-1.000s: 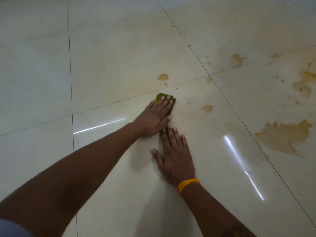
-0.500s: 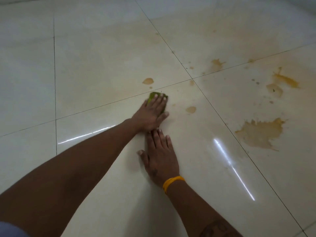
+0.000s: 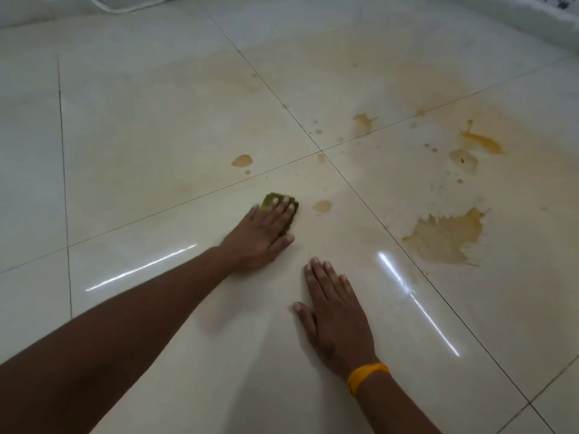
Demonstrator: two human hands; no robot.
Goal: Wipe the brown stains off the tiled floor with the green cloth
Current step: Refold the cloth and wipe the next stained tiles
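My left hand (image 3: 261,233) lies flat with straight fingers on the green cloth (image 3: 272,198), pressing it to the cream tiled floor (image 3: 156,136); only the cloth's far edge and right side show. My right hand (image 3: 335,314), with an orange wristband, rests flat on the tile nearer to me, apart from the left hand. A small brown spot (image 3: 322,206) lies just right of the cloth, another spot (image 3: 242,160) beyond it. A large brown splash (image 3: 445,236) spreads at the right, with more stains (image 3: 479,142) farther back.
Dark grout lines cross just beyond the cloth at a tile corner (image 3: 322,151). A pale wall base (image 3: 517,14) runs along the far right. White cord (image 3: 125,4) lies at the far top. Light streaks glare on the glossy near tile.
My two hands, which touched before, have drawn apart: the right hand sits lower and farther right. The left hand still presses the cloth. The camera has shifted, showing more floor beyond.
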